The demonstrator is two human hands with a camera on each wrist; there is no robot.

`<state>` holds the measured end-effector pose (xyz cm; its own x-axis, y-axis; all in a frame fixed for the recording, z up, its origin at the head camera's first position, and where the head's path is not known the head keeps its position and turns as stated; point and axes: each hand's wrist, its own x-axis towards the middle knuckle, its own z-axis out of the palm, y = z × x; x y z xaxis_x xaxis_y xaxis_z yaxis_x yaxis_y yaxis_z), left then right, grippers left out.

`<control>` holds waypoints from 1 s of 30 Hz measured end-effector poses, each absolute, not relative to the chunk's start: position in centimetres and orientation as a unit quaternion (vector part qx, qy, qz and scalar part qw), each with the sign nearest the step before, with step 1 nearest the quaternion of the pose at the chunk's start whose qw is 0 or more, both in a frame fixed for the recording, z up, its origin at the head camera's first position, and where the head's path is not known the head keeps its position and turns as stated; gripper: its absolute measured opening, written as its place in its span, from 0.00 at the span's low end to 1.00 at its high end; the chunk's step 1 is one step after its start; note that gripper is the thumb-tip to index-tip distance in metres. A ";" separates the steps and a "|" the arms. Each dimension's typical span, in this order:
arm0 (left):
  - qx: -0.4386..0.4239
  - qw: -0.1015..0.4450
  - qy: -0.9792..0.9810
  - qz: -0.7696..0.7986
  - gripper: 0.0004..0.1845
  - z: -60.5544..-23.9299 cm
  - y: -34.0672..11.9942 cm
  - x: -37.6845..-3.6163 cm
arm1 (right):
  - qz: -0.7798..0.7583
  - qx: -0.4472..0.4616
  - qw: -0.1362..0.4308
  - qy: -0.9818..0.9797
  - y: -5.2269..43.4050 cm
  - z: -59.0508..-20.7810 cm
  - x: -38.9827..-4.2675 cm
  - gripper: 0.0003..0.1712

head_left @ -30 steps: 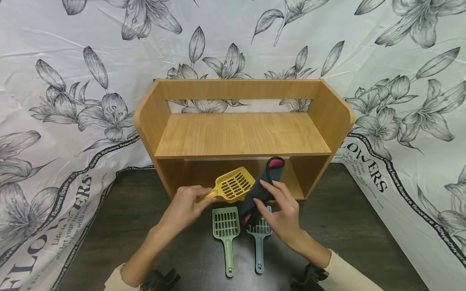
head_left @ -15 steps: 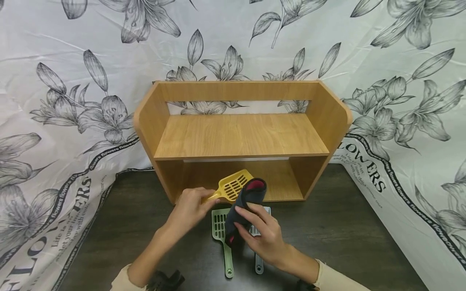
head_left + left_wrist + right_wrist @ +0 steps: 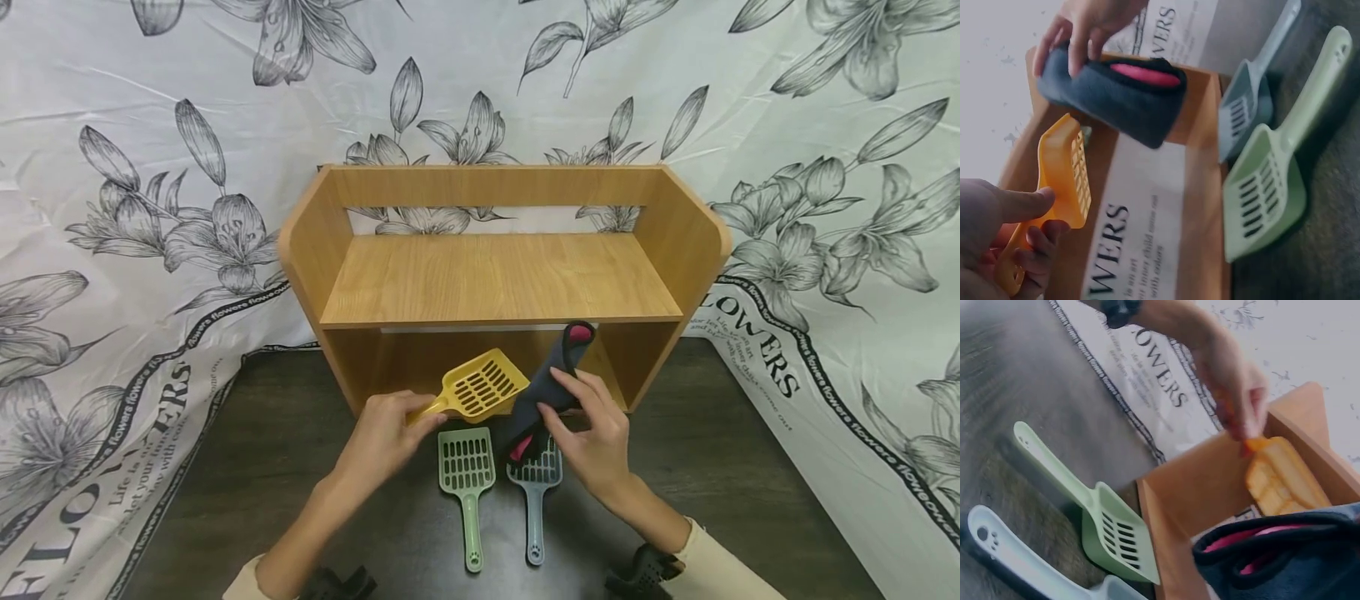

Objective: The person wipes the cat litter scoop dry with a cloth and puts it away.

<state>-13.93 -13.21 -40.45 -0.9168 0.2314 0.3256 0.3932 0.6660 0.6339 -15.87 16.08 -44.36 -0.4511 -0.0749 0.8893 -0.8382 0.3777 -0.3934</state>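
Observation:
My left hand (image 3: 390,429) pinches the handle of a yellow slotted scoop (image 3: 480,385) (image 3: 1063,187) (image 3: 1285,475), held in the air in front of the wooden shelf (image 3: 495,279). My right hand (image 3: 592,425) grips a rolled dark grey cloth with pink lining (image 3: 547,387) (image 3: 1110,94) (image 3: 1291,562), tilted toward the shelf's lower opening. Below them a green scoop (image 3: 467,471) (image 3: 1269,194) (image 3: 1104,525) and a grey-blue scoop (image 3: 534,492) (image 3: 1250,103) (image 3: 1016,562) lie side by side on the dark table (image 3: 750,483), handles toward me.
The two-tier wooden shelf stands at the back middle of the table, both levels bare. A white cloth with grey flower print (image 3: 112,250) hangs behind and drapes over both table sides.
My right hand has carried the rolled cloth up and to the right, off the two lying scoops and toward the lower shelf opening. The left hand and yellow scoop have barely shifted.

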 end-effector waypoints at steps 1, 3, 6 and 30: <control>-0.165 0.110 -0.909 -0.368 0.13 -40.7 -13.4 -14.0 | 0.469 0.304 0.404 -0.724 16.6 -44.1 -15.9 0.34; -0.151 0.117 -0.915 -0.356 0.12 -41.5 -13.8 -14.3 | 0.498 0.283 0.366 -0.733 17.6 -43.7 -15.9 0.37; -0.128 0.128 -0.922 -0.343 0.12 -42.8 -14.4 -15.1 | 0.550 0.250 0.296 -0.740 18.9 -43.3 -15.8 0.37; 0.009 0.014 -0.921 -0.388 0.29 -50.8 -16.6 -22.0 | 0.675 0.103 0.025 -0.730 25.1 -44.4 -18.0 0.36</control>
<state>-22.03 -16.59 -50.79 -0.9995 -0.0268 0.0181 -0.0057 0.6981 0.7160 -17.96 25.08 -44.41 -0.9775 -0.1172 0.1752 -0.1837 0.0666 -0.9807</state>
